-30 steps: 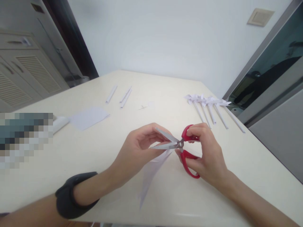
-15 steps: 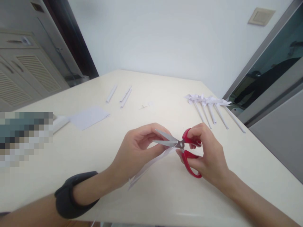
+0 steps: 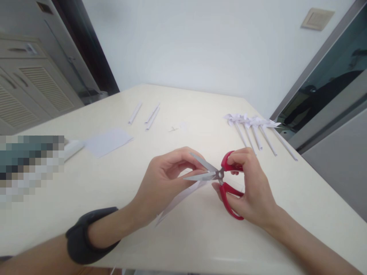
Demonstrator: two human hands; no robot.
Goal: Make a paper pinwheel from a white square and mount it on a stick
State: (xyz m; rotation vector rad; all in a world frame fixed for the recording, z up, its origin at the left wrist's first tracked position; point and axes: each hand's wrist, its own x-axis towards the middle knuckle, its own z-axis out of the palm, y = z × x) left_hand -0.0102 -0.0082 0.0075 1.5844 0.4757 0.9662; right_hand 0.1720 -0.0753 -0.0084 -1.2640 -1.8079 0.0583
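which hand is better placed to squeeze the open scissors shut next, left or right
Probably the right: the right hand holds the red-handled scissors by the handles. The left hand appears occupied pinching the white paper near the blades.

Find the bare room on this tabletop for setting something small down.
The cream tabletop is bare between the small white paper scraps and the white paper pinwheels, and along the near edge between the forearms. It is crowded at right under those pinwheels, and centrally, where the left hand holds a white paper piece and the right hand red-handled metal scissors.
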